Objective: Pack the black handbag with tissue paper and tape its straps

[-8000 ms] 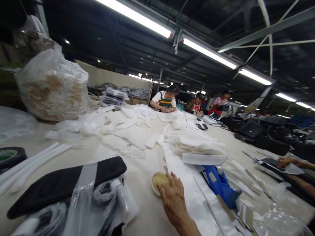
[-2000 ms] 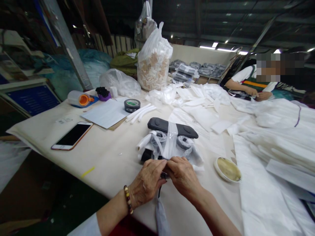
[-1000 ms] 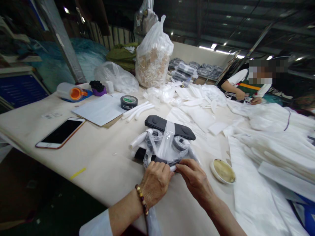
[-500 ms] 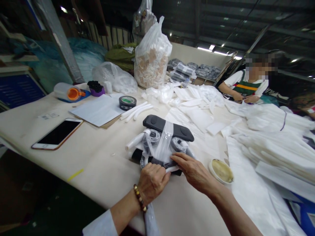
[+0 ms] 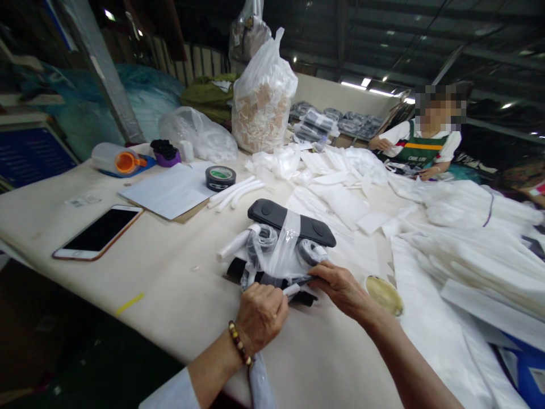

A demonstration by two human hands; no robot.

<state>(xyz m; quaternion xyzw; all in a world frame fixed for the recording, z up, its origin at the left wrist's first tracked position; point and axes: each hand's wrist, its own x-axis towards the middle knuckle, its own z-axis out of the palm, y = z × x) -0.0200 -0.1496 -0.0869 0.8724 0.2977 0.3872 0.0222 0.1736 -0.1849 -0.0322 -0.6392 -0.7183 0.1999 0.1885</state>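
A bundle of black straps wrapped in clear plastic lies on the cream table, with a black padded strip across its top. My left hand, with a bead bracelet on the wrist, is closed on the near end of the bundle. My right hand pinches a thin white piece at the bundle's right side. The two hands are a few centimetres apart along the bundle's near edge.
A small round dish of yellowish paste sits right of my right hand. A phone, papers, a roll of tape and white tubes lie left. White fabric pieces cover the right. A co-worker sits across.
My right hand has slid right along the bundle, away from my left hand. Eight seconds ago my view was low and my hand was at the paste dish.
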